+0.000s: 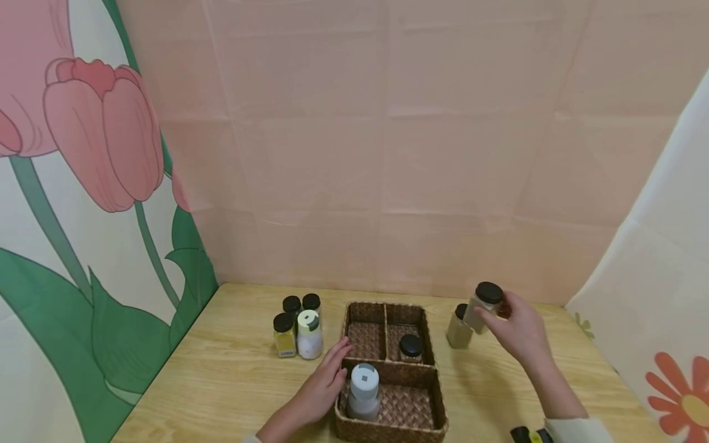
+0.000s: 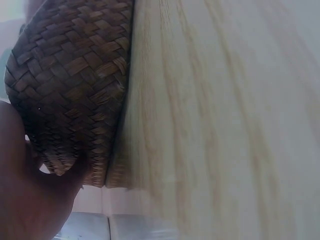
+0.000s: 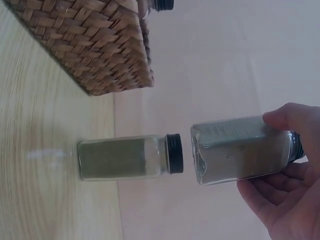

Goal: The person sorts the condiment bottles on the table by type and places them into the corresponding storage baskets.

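We identify the governing relation as the lateral one: the basket (image 1: 390, 430) lies to the left of the raised jar (image 3: 235, 152), and the standing jar (image 3: 120, 159) sits between the two in the head view.

Grip, right hand (image 1: 520, 329): we find the thumb on one side of the raised jar and the fingers on the other, clamped near the black lid. The jar is off the table (image 1: 221, 381), base down, its long axis close to upright with a slight lean. In the right wrist view its axis runs nearly parallel to that of the standing jar, and a narrow gap separates its base from that jar's lid. We cannot tell the true depth between them. For any leftward travel, we judge the standing jar to be the first obstacle and the basket's right wall the second.

Grip, left hand (image 1: 321, 391): we see the digits closed on the basket's left wall, well apart from the raised jar. The right hand alone has the jar within its reach.

Basket contents: a black-lidded jar (image 1: 410, 347) occupies the near end of the far right compartment (image 1: 396, 336). A white-capped bottle (image 1: 364, 391) stands at the left of the wide near compartment (image 1: 410, 406).
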### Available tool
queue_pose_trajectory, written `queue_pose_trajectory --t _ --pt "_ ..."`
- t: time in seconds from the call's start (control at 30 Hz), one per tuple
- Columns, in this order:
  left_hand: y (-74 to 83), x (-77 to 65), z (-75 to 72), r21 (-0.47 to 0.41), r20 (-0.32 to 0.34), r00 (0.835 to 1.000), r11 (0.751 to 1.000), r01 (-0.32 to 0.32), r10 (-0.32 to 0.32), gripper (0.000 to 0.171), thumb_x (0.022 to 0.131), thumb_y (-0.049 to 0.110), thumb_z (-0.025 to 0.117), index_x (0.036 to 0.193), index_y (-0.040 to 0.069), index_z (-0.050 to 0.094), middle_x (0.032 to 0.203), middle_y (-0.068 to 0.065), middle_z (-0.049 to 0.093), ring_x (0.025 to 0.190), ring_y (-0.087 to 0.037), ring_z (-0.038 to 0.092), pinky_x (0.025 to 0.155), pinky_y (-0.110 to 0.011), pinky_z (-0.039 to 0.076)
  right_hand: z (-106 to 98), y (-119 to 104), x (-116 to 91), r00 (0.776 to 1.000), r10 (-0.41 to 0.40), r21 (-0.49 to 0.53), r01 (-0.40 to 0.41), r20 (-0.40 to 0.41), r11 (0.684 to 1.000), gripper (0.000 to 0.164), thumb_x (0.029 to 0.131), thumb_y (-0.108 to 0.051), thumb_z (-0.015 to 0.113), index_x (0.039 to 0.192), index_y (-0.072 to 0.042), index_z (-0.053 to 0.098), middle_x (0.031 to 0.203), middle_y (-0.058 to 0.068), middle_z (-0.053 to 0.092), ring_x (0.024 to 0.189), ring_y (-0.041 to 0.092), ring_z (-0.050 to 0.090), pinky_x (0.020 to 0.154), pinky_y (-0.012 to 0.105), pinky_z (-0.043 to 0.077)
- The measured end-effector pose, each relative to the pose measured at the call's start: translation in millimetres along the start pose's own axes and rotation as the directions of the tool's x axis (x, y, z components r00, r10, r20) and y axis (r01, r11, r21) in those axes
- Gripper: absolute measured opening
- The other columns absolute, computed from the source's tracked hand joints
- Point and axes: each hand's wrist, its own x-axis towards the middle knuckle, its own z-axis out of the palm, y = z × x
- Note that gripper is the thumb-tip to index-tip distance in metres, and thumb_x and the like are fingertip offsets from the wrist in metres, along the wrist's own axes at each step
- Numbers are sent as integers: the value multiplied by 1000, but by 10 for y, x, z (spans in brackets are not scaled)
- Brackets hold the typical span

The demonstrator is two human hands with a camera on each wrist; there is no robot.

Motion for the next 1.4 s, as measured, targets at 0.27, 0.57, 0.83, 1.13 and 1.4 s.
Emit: queue_pose_trajectory --t 0.27,0.57,0.83,1.13,1.4 --pt "16 -6 -13 -2 4 1000 1000 4 -4 45 102 27 34 146 21 29 155 7 15 139 -23 24 105 -50 33 59 -104 24 1000 -20 17 20 11 1000 53 84 -44 66 118 -5 56 98 17 63 93 38 61 76 52 50" --pt "15 -5 -2 -7 0 1000 1000 -5 5 45 102 22 36 146 21 30 155 6 15 139 -23 24 105 -50 32 174 -227 58 997 -67 69 64 32 996 51 85 -40 66 121 -5 56 102 16 63 94 37 62 78 52 51" --pt "3 -1 1 -1 -5 1000 1000 -8 8 45 102 26 35 146 21 30 155 6 16 139 -23 25 105 -50 33 274 -311 80 995 -53 91 45 85 995 53 84 -42 66 122 -7 55 103 15 64 95 35 62 77 49 52" --pt "-5 -1 4 2 6 1000 1000 -5 5 45 102 27 33 146 22 29 155 7 14 139 -24 24 105 -50 33 386 -353 78 990 -36 118 20 135 993 54 83 -45 66 124 -12 54 99 10 65 95 31 64 76 46 53" --pt "1 -4 -1 -5 12 1000 1000 6 -6 45 102 27 34 147 22 28 155 6 14 139 -23 24 105 -50 33 527 -399 96 982 -74 180 42 175 983 55 83 -45 66 126 -13 53 108 11 64 99 32 63 79 47 53"
